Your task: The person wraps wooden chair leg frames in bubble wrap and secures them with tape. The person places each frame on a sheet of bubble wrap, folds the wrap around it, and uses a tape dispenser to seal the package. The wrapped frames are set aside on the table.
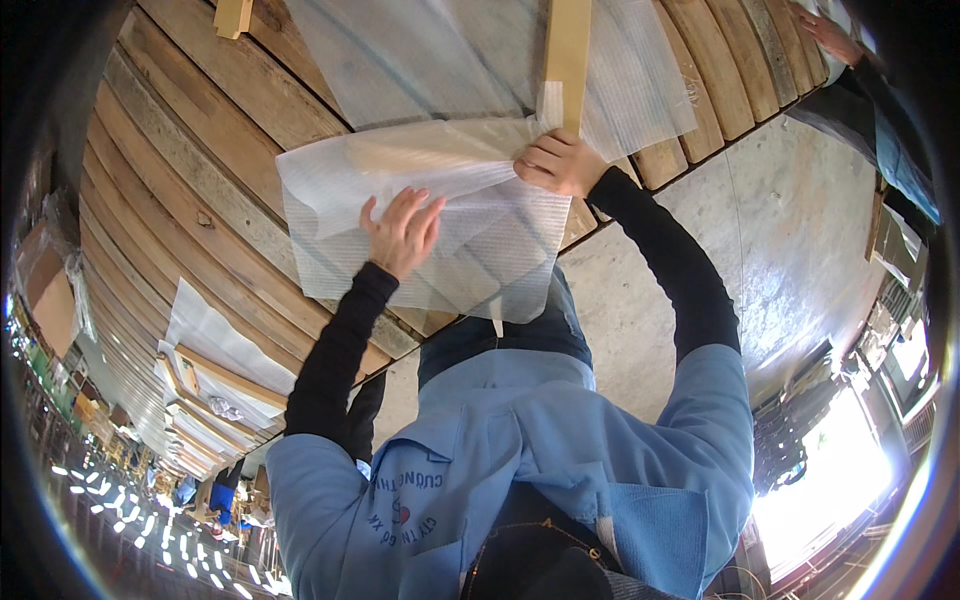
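A desk [190, 140] of parallel wooden slats stands above a grey concrete floor [800, 215]. At its near edge lies a translucent foam sheet [490, 245], partly overhanging toward the wearer. The right hand [560, 163] has its grip closed on the foam sheet, at the near end of a yellowish wooden bar [567, 60]. The left hand [403, 230] has its grip released, fingers spread over the sheet; contact cannot be determined. Further foam sheeting [420, 70] extends beneath the bar. Well to the left, wooden frame parts [235, 378] rest on white sheeting. A co-worker's hand [832, 38] is at upper right.
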Demonstrator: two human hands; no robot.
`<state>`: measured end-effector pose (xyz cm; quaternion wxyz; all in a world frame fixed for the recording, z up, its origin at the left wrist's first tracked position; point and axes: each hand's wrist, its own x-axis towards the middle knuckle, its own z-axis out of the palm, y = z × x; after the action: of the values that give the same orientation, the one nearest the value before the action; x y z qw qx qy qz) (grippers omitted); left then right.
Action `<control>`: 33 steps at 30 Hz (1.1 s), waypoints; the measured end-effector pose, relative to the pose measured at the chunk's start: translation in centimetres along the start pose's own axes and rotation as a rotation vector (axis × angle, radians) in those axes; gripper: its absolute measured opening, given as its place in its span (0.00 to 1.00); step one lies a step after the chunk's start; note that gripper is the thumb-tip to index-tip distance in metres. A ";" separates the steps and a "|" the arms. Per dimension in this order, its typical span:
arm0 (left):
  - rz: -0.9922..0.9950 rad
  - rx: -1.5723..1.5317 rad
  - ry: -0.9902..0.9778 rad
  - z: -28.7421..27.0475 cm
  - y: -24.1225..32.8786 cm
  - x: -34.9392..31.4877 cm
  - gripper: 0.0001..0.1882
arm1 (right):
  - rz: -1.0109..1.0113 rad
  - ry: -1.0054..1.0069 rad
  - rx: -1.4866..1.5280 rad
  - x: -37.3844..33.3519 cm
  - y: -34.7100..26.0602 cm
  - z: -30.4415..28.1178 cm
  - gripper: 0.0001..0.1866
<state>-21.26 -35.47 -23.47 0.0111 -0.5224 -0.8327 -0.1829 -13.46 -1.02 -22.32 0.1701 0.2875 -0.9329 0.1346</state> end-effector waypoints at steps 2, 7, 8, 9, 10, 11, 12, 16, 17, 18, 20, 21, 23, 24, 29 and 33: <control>-0.087 -0.022 -0.125 0.3 1.8 -3.2 0.31 | -0.003 0.002 -0.061 -0.4 -0.3 0.2 0.12; -0.261 -0.084 -0.396 -0.1 5.4 -11.0 0.34 | 0.027 0.049 -0.120 -1.3 -1.2 1.1 0.14; -0.287 -0.101 -0.396 -0.3 6.0 -12.2 0.35 | 0.037 0.051 -0.143 -1.6 -1.6 1.2 0.15; -0.345 -0.132 -0.427 -0.8 6.9 -13.0 0.34 | 0.064 0.043 -0.172 -1.8 -2.0 1.2 0.17; -0.381 -0.135 -0.439 -1.2 7.6 -13.7 0.34 | 0.093 0.034 -0.201 -2.2 -2.5 1.0 0.20; -0.416 -0.139 -0.452 -1.6 8.4 -14.3 0.34 | 0.123 0.025 -0.231 -2.6 -3.1 1.0 0.22; -0.449 -0.142 -0.461 -1.8 9.0 -14.7 0.34 | 0.152 0.000 -0.239 -3.1 -3.6 0.9 0.25; -0.482 -0.158 -0.030 -4.3 9.4 -8.5 0.23 | 0.222 -0.106 -0.365 -4.3 -4.9 0.7 0.34; -0.420 -0.174 0.079 -4.5 8.2 -5.8 0.21 | 0.222 -0.134 -0.411 -4.5 -5.2 0.6 0.36; -0.359 -0.188 0.186 -4.5 6.6 -2.4 0.19 | 0.225 -0.158 -0.414 -4.7 -5.5 0.4 0.36; -0.225 -0.166 0.211 -4.3 3.3 4.4 0.23 | 0.236 -0.195 -0.432 -4.7 -5.6 0.4 0.37; -0.173 -0.134 0.158 -4.3 2.1 7.6 0.25 | 0.247 -0.215 -0.441 -4.6 -5.7 0.4 0.37; -0.077 -0.127 0.016 -2.5 0.0 10.8 0.29 | 0.263 -0.259 -0.452 -4.1 -6.0 0.1 0.37; -0.022 -0.161 -0.069 -1.2 -1.6 11.6 0.31 | 0.271 -0.252 -0.446 -4.0 -6.1 -0.1 0.37; 0.008 -0.204 -0.332 0.3 -2.5 14.5 0.39 | 0.346 -0.222 -0.372 -5.2 -6.2 0.6 0.36; -0.026 -0.063 -0.493 -1.2 -0.9 15.7 0.40 | 0.381 -0.249 -0.172 -4.8 -6.1 -1.2 0.37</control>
<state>-29.38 -22.59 -19.36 -0.2111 -0.5408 -0.8107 -0.0760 -5.95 -3.13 -22.23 0.0492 0.1050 -0.9921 0.0481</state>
